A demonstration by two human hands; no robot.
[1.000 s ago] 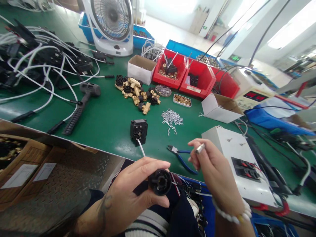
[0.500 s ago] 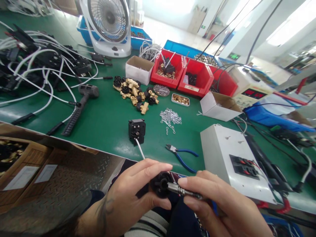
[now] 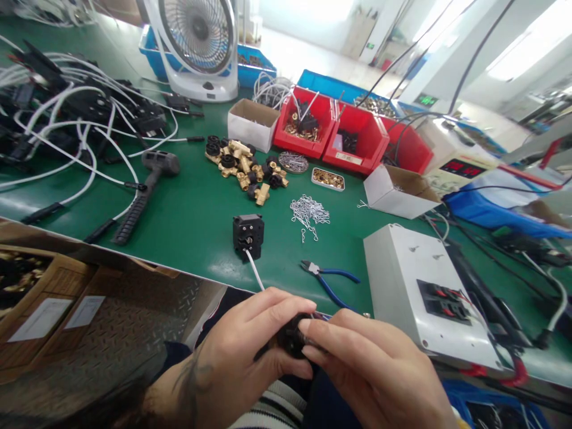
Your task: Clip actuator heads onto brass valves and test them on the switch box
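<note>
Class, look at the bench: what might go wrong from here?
The white cable runs from the black box behind the left hand; a snag might drag the box. The diagonal cutters lie close to the right hand and the edge of the bench, so a bump could knock them off.

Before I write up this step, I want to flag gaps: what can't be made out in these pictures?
Head view: much of the round black part, covered by the left hand and right hand.
Head view: rest of the cardboard box, cut off by the left edge.
Head view: figures on the red display, too small and blurred to read.
</note>
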